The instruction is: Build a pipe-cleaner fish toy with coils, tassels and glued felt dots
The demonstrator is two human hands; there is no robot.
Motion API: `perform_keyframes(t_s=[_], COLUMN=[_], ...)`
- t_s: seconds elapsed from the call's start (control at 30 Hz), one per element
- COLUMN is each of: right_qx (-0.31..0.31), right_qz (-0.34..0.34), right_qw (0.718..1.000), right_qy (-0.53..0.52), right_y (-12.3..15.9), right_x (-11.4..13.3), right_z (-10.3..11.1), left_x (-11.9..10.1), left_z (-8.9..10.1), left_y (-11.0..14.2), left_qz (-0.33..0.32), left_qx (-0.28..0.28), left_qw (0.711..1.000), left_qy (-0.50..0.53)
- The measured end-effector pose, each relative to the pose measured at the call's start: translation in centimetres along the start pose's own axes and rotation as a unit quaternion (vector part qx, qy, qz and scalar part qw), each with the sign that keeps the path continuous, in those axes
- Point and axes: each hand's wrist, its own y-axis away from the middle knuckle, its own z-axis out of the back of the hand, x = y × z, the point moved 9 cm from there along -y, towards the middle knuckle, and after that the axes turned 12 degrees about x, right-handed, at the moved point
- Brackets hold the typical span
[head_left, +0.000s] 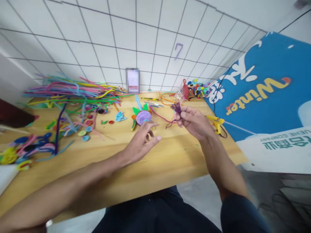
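Observation:
My right hand [191,120] pinches a dark purple tassel [177,110] above the table, its strands fanning up from the fingertips and a thin cord hanging to the left. Fingers apart and holding nothing, my left hand [143,142] hovers just in front of a round coiled ornament [143,117]. That ornament is purple, with green pointed pieces on top, a light blue loop and orange and green bits at its sides. Its lower edge is partly hidden behind my left fingers. A pink-red cord [159,118] runs from near the ornament toward the tassel.
Pipe cleaners [73,89] are heaped at the back left, with coiled coloured pieces [31,145] nearer me. A phone [132,81] leans on the tiled wall. A yellow cutter [149,99] lies behind the ornament; a yellow glue gun [217,123] rests at the table's right edge.

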Motion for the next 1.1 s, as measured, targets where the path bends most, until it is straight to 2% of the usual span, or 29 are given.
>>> perform_keyframes(t_s=[0.03, 0.1, 0.2, 0.37, 0.5, 0.6, 0.7, 0.77, 0.87, 0.93, 1.0, 1.1], right_qx=[0.010, 0.026, 0.029, -0.012, -0.044, -0.087, -0.160, -0.137, -0.055, -0.041, -0.019, 0.038], right_qz=[-0.009, -0.019, -0.015, 0.005, -0.016, -0.021, 0.026, 0.033, 0.018, 0.016, 0.014, -0.011], right_qw=[1.000, 0.999, 0.998, 0.997, 0.995, 0.996, 0.964, 0.947, 0.930, 0.917, 0.927, 0.962], right_qy=[-0.009, -0.026, -0.048, -0.071, -0.088, 0.016, 0.211, 0.289, 0.364, 0.397, 0.376, 0.271], right_y=[0.5, 1.4, 2.8, 4.9, 6.2, 7.5, 9.4, 10.0, 10.0, 9.8, 9.4, 8.4], right_x=[-0.8, -2.0, -3.1, -4.8, -8.1, -9.7, -8.8, -8.5, -8.7, -8.7, -9.3, -11.2], right_z=[-1.3, -3.5, -5.2, -5.1, -4.2, -3.4, -3.5, -5.1, -8.1, -9.0, -9.5, -9.9], left_x=[-0.5, -0.9, -0.4, 1.0, 1.4, 1.4, 0.9, 0.4, -0.1, -0.2, -0.1, 0.3], left_z=[-0.1, -0.9, -2.0, -1.8, -1.9, -2.0, -2.5, -3.0, -3.5, -3.5, -3.5, -3.5], left_y=[0.1, 0.4, 1.5, 3.5, 4.3, 4.6, 4.8, 4.8, 4.8, 4.8, 4.8, 4.8], left_qz=[-0.003, -0.001, 0.023, 0.084, 0.102, 0.106, 0.101, 0.100, 0.104, 0.110, 0.113, 0.118], left_qx=[-0.001, 0.032, 0.074, 0.048, 0.056, 0.065, 0.090, 0.116, 0.142, 0.151, 0.158, 0.171], left_qw=[1.000, 0.998, 0.991, 0.984, 0.985, 0.990, 0.991, 0.987, 0.981, 0.979, 0.979, 0.978], left_qy=[0.011, 0.051, 0.111, 0.152, 0.129, 0.064, -0.021, -0.057, -0.080, -0.080, -0.061, -0.027])
